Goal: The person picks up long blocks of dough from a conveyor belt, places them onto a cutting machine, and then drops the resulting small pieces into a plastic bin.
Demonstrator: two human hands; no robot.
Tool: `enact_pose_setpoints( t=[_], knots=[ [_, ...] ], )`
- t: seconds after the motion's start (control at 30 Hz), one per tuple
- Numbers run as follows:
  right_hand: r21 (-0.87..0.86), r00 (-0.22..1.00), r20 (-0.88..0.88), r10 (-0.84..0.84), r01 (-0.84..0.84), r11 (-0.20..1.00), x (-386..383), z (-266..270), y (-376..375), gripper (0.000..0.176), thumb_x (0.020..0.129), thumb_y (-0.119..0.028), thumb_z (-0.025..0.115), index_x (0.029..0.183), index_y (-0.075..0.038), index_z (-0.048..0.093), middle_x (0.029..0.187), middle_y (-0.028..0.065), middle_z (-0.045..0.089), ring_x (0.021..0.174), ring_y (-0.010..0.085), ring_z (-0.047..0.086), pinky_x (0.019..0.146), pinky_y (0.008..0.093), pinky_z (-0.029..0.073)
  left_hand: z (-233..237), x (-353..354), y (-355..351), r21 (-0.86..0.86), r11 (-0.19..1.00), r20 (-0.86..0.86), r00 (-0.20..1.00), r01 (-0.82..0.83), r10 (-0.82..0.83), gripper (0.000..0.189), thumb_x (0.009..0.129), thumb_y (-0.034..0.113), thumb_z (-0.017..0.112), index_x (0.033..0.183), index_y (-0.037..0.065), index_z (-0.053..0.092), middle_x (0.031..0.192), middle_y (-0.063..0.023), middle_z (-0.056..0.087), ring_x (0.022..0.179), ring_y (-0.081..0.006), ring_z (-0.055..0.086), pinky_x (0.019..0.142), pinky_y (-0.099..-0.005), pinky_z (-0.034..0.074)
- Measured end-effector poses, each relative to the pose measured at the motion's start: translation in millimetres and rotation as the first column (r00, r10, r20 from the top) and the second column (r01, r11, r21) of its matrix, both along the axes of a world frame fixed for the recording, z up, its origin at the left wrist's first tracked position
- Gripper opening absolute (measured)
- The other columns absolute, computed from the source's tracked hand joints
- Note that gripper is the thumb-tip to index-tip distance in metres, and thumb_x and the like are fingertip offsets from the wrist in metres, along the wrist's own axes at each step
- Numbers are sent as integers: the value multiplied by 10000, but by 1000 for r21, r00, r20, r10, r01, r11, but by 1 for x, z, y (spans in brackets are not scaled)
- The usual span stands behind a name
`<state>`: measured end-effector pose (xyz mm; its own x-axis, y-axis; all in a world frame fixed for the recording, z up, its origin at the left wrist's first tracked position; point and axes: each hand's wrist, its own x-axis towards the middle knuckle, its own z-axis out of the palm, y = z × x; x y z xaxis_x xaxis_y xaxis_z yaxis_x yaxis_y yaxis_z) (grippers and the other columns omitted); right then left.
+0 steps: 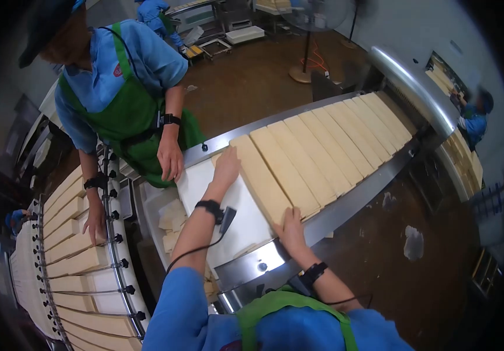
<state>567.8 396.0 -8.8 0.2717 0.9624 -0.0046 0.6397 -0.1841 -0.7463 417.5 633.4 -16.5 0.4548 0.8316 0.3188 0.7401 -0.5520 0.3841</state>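
Note:
A row of long pale slabs (334, 140) lies side by side on a white conveyor belt (237, 219) in a steel frame. My left hand (226, 168) rests against the far end of the frontmost slab (263, 178). My right hand (290, 227) grips the near end of the same slab at the belt's edge. Both wrists carry black bands, and a cable hangs from the left one.
A co-worker (120, 88) in a blue shirt and green apron stands opposite, one hand (171, 159) at the belt's far edge, the other (95, 219) on a curved conveyor of slabs (70, 257). Broken pieces (173, 217) lie in a tray between. A fan (313, 17) stands behind.

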Motion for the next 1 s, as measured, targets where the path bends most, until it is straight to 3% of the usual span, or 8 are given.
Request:
enact_pose_setpoints(
  t=[0.1,0.4,0.53,0.67,0.77,0.87,0.9,1.0],
  knots=[
    [56,998,20,62,-63,996,4,5,-3,487,710,-116,641,1057,55,345,1103,275,345,922,464,468,756,462,445,-18,29,42,46,998,-94,995,-37,41,394,741,111,532,1101,-33,464,1073,-182,501,1052,-319,451,892,-417,373],
    [15,988,80,135,-137,990,9,4,3,533,655,-186,663,1078,24,417,1118,234,399,925,408,502,745,437,462,6,1,40,-205,919,-410,882,-336,230,485,637,286,585,1067,64,555,1088,-126,512,1065,-298,447,893,-436,350],
    [-35,897,81,434,-433,901,12,18,17,646,625,-267,667,1145,7,397,1110,227,412,959,402,485,780,445,445,29,-82,-14,-197,800,-421,786,-567,453,489,578,290,623,994,37,587,1062,-145,532,1024,-305,486,870,-410,387],
    [-166,895,150,421,-397,903,5,9,36,823,576,-314,719,1231,-6,325,1143,227,396,1023,396,462,836,438,432,4,-171,-93,-267,841,-38,877,-470,478,508,590,280,696,969,-1,510,991,-148,523,983,-282,483,851,-384,380],
    [-209,864,200,462,-423,882,-27,9,50,894,535,-289,755,1252,-7,303,1158,230,383,1055,400,438,873,436,409,-34,-197,-146,-484,778,545,558,-399,625,471,616,236,733,923,0,466,907,-123,519,888,-239,510,791,-346,412],
    [-28,811,245,531,-541,841,-79,9,49,871,523,-246,764,1242,-14,329,1156,228,382,1057,400,427,886,425,395,24,-225,-201,-513,678,669,249,-526,700,414,662,202,732,899,5,455,841,-96,517,797,-208,516,721,-310,429],
    [37,787,261,559,-587,809,-102,14,43,868,518,-236,767,1239,-17,337,1157,226,382,1057,398,424,891,420,391,1,-260,-213,-336,604,615,317,-722,722,376,705,206,711,897,5,458,824,-99,525,764,-200,514,697,-306,427],
    [113,687,109,719,-727,678,-171,50,18,968,485,-257,804,1277,-5,307,1209,240,357,1087,393,404,910,403,380,67,-327,-271,-231,382,608,173,-895,774,267,811,232,605,923,26,476,741,-98,551,666,-188,522,632,-307,433]
  ],
)
